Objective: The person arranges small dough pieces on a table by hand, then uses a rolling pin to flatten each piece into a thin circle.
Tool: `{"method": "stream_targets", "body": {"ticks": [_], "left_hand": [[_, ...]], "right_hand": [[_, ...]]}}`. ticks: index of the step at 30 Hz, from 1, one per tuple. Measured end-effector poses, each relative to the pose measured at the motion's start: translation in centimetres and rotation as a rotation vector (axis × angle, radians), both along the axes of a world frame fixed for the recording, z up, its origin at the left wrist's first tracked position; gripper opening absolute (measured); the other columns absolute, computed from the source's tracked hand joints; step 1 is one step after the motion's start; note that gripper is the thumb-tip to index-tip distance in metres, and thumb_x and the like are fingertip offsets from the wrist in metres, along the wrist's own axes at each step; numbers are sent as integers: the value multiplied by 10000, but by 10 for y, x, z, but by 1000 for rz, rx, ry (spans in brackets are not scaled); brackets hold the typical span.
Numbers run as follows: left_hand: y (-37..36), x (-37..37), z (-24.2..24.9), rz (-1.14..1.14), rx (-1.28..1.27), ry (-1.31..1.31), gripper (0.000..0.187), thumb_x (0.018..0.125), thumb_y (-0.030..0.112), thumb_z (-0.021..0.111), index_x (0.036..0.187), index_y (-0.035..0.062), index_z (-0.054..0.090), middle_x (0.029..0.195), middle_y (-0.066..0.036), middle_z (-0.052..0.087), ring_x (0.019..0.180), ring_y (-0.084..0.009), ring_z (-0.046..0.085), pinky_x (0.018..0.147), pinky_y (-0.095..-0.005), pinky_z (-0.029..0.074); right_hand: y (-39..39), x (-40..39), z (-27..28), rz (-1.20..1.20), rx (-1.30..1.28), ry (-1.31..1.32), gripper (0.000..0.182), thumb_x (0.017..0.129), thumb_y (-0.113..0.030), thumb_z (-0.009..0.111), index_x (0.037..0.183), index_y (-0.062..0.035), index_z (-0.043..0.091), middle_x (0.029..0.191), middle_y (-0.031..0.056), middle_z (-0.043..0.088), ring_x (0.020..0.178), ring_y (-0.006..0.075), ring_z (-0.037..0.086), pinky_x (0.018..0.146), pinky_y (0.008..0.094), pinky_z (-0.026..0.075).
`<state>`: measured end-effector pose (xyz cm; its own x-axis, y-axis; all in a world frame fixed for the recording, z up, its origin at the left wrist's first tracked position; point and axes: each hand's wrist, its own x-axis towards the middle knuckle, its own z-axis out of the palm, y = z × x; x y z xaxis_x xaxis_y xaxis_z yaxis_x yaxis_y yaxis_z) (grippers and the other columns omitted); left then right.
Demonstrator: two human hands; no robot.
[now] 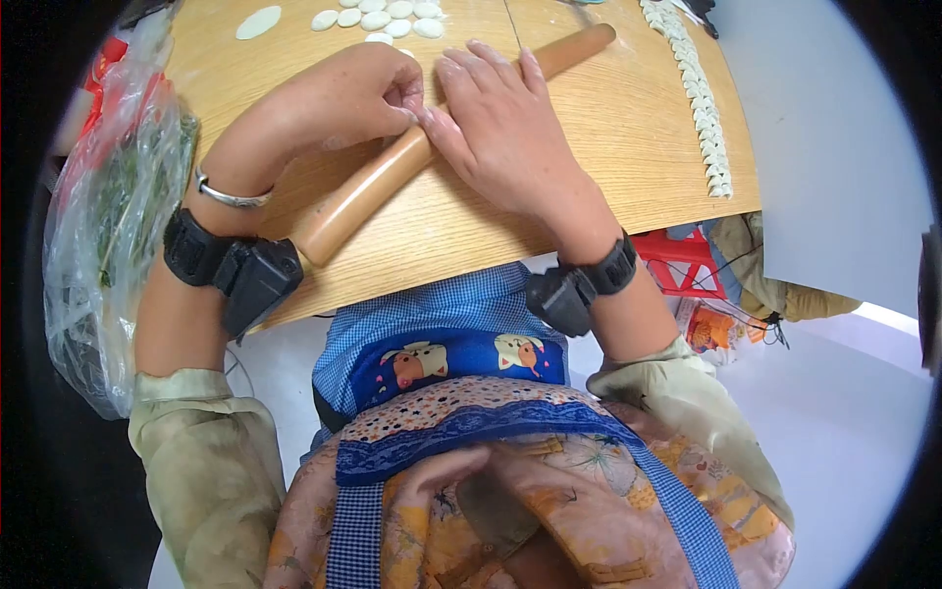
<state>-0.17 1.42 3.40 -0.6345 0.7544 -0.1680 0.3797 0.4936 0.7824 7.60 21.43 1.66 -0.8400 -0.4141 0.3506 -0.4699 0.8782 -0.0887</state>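
A wooden rolling pin (pixel 365 191) lies diagonally on the wooden table, its near end by the front edge. My right hand (pixel 505 133) rests palm down over the middle of the pin, fingers stretched out and dusted with flour. My left hand (pixel 378 88) is closed in a pinch beside the pin, close to my right thumb. What lies between its fingertips is hidden. Beyond the hands, several small flattened dough pieces (pixel 375 20) lie at the far side. One larger rolled-out dough round (pixel 258 23) sits to their left.
A long row of shaped dough pieces (pixel 702 103) runs along the right side of the table (pixel 628 147). At the left edge hangs a clear plastic bag (pixel 108 236) with greens inside. Red bags (pixel 677 263) and cloth are below the table at right.
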Motion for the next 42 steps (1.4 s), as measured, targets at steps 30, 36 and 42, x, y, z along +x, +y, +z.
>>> {"method": "stream_targets", "body": {"ticks": [30,36,42], "left_hand": [[7,-13,2,289,307,-553,178,958,153,694,1106,80,628,991,17,677,906,-64,654,812,-197,528],[7,-5,13,212,233,-478,271,871,61,719,1127,30,636,954,-25,703,881,-102,673,785,-257,563],[-33,-50,42,457,269,-223,266,905,40,671,1167,0,651,1056,-110,716,927,-190,711,806,-308,597]], "right_hand": [[47,75,-3,-112,-68,-57,634,1001,-450,553,1516,-87,471,1587,110,433,1527,309,302,1231,610,194],[48,76,-3,-110,-121,-76,640,990,-445,580,1512,-90,477,1579,103,441,1524,296,308,1232,606,192],[48,77,-4,-99,-154,-67,613,998,-416,572,1503,-77,490,1575,110,444,1522,302,310,1238,590,192]]}}
